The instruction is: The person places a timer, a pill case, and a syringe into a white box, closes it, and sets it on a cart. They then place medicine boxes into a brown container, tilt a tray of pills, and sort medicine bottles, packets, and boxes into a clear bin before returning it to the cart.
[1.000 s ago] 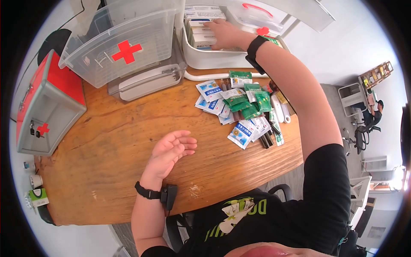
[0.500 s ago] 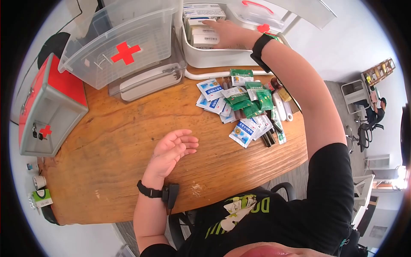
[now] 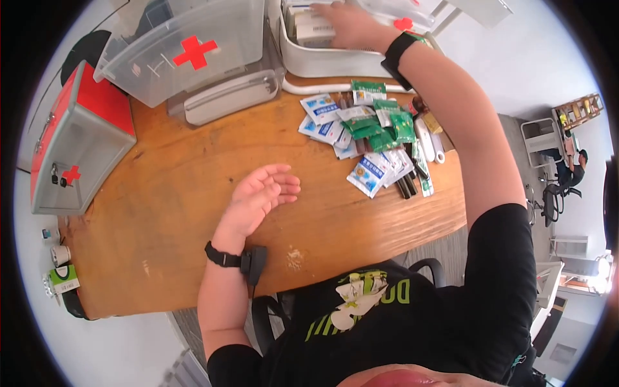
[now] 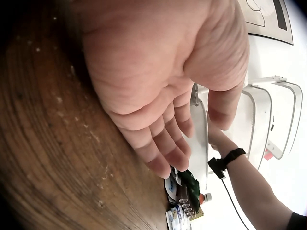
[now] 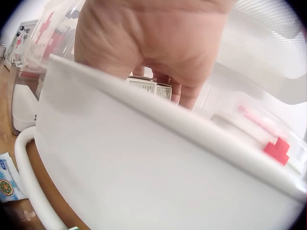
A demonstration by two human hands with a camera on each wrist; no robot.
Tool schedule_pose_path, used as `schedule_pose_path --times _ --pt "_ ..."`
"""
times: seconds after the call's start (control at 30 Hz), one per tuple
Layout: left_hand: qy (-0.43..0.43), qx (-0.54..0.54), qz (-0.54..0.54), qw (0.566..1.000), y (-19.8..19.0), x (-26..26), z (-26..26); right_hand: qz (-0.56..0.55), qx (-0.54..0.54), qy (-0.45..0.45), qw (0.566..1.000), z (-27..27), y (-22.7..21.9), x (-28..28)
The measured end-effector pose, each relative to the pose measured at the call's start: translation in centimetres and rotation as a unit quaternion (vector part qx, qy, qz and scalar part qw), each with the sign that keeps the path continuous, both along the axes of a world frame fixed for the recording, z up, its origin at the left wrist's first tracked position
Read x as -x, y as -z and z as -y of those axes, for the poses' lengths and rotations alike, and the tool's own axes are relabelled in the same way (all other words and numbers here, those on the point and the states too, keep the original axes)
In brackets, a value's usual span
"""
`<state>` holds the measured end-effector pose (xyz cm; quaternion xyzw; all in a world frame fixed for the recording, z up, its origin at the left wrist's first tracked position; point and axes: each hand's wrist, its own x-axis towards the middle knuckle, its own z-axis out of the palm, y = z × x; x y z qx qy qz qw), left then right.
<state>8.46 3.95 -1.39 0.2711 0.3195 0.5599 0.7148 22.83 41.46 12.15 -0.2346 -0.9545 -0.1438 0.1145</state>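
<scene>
At the top of the head view, the right hand (image 3: 358,27) reaches over the wall of a white bin (image 3: 335,62), fingers stretched toward packed small cartons (image 3: 313,31). The right wrist view has this hand (image 5: 153,38) above the bin's rim, with its fingers beside printed cartons (image 5: 144,85); the rim hides part of the thumb side. Over the wooden table, the left hand (image 3: 261,198) is held with relaxed, slightly bent fingers and nothing in them. Its palm (image 4: 153,72) shows in the left wrist view.
Green sachets (image 3: 403,127) and blue-white sachets (image 3: 366,175) lie heaped before the bin, beside dark tubes and a white thermometer-like item. Further left stand a clear bin with a red cross (image 3: 148,71) and a red-and-grey cabinet (image 3: 106,138). A white handle (image 3: 316,88) lies along the bin's front.
The head view has tilted, so the table and bins sit higher in it. The right hand stays at the cartons, its fingers stretched over them; the left hand has barely moved.
</scene>
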Motion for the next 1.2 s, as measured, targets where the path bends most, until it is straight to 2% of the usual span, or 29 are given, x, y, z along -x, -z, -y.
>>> schedule_pose_path --times 0.03,0.07,0.17,0.2,0.3,0.4,0.5,0.6,0.67,0.7,0.77,0.83,0.9,1.03,1.2 --pt "-0.001 -0.005 0.000 1.000 -0.2 0.1 -0.1 -0.023 -0.055 -0.021 0.998 0.2 -0.8 -0.3" --pt "-0.010 -0.008 -0.007 1.000 -0.4 -0.1 0.0 -0.003 0.132 0.045 0.990 1.2 -2.8 -0.4" --pt "-0.015 -0.003 -0.016 1.000 -0.5 -0.2 0.0 -0.042 0.028 0.030 0.998 3.0 -4.3 -2.2" --pt "-0.015 -0.003 -0.019 1.000 -0.5 -0.3 0.2 -0.053 0.059 0.008 0.997 3.4 -5.1 -2.9" --pt "-0.016 0.000 -0.027 1.000 -0.7 -0.1 0.1 -0.065 0.047 0.002 0.997 6.9 -7.7 -5.2" --pt "-0.020 0.001 -0.032 0.999 -0.5 -0.3 0.0 -0.075 -0.027 -0.053 0.995 10.8 -9.4 -8.1" --pt "-0.022 -0.001 -0.048 0.999 -0.8 -0.4 0.1 -0.090 0.126 -0.037 0.987 16.6 -10.5 -9.8" --pt "-0.025 -0.004 -0.059 0.998 -1.1 -0.6 0.2 -0.122 0.280 -0.044 0.951 18.8 -5.7 -11.0" --pt "-0.027 -0.010 -0.064 0.998 -0.9 -0.6 0.2 -0.109 0.297 -0.029 0.948 20.9 -2.7 -10.3" --pt "-0.046 -0.007 -0.075 0.996 -1.0 -0.7 0.3 -0.109 0.296 -0.038 0.948 21.6 -0.7 -9.9" --pt "-0.088 -0.005 -0.096 0.991 -1.2 -1.3 0.5 -0.090 0.378 0.011 0.922 23.0 1.6 -8.9" --pt "-0.141 0.009 -0.124 0.982 -1.6 -1.8 0.6 -0.120 0.414 0.039 0.902 23.5 4.1 -8.2" --pt "-0.184 -0.005 -0.159 0.970 -1.6 -2.3 0.6 -0.152 0.440 0.077 0.881 24.0 5.1 -7.5" --pt "-0.226 -0.058 -0.237 0.943 -2.2 -3.9 0.3 -0.233 0.489 0.073 0.837 24.9 5.7 -7.4" --pt "-0.214 -0.128 -0.387 0.888 -1.9 -5.4 0.6 -0.262 0.475 0.010 0.840 26.7 7.8 -9.0"
